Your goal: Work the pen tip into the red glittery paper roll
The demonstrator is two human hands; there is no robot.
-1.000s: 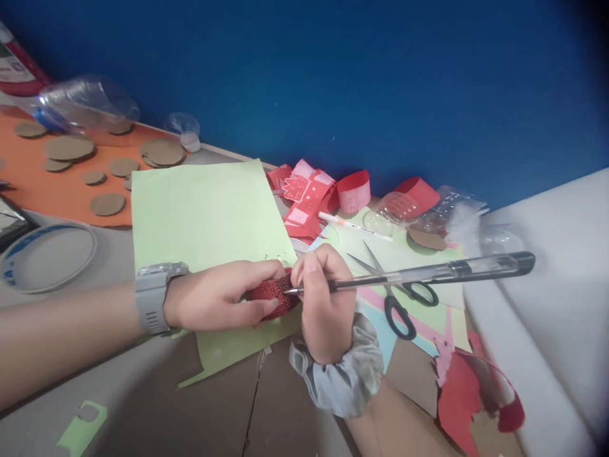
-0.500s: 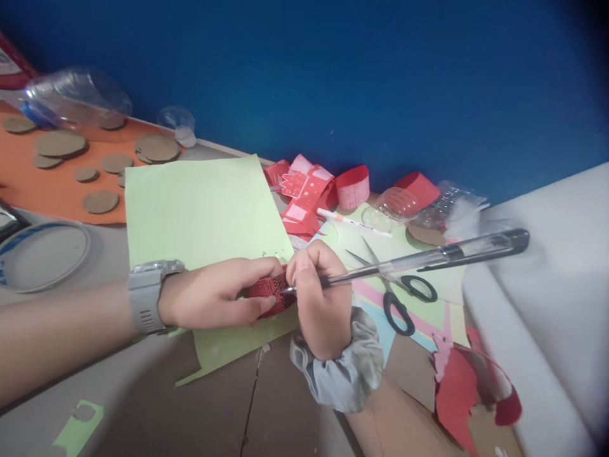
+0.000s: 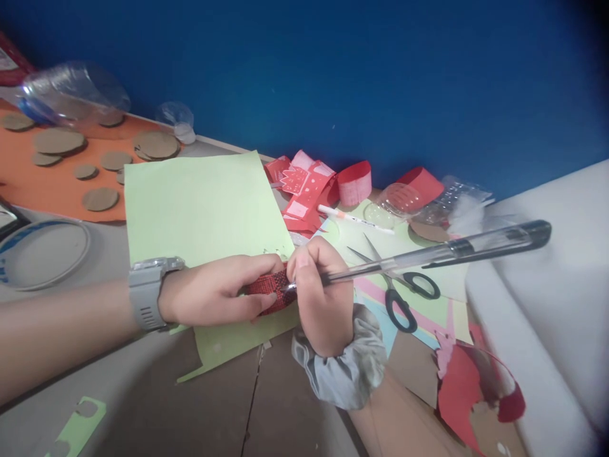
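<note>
My left hand (image 3: 223, 287), with a grey watch at the wrist, grips a small red-and-black patterned piece (image 3: 269, 289) between thumb and fingers. My right hand (image 3: 323, 298), a grey scrunchie round its wrist, is closed on a clear ballpoint pen (image 3: 404, 259). The pen's tip touches or nearly touches the patterned piece; my right fingers cover that piece's right end. Beneath both hands lies a pale green sheet (image 3: 200, 209), with another green paper piece (image 3: 238, 346) nearer me.
Black-handled scissors (image 3: 399, 311) lie open at the right, near a white marker (image 3: 356, 219). Red paper strips (image 3: 309, 190) stand along the blue wall. At the left are cardboard discs (image 3: 59, 141) on orange paper, a plastic bottle (image 3: 80, 95) and a tape roll (image 3: 80, 254).
The pen's rear end has swung slightly outward to the right while its tip stays at the patterned piece. Both hands keep their hold, and the view has shifted a little.
</note>
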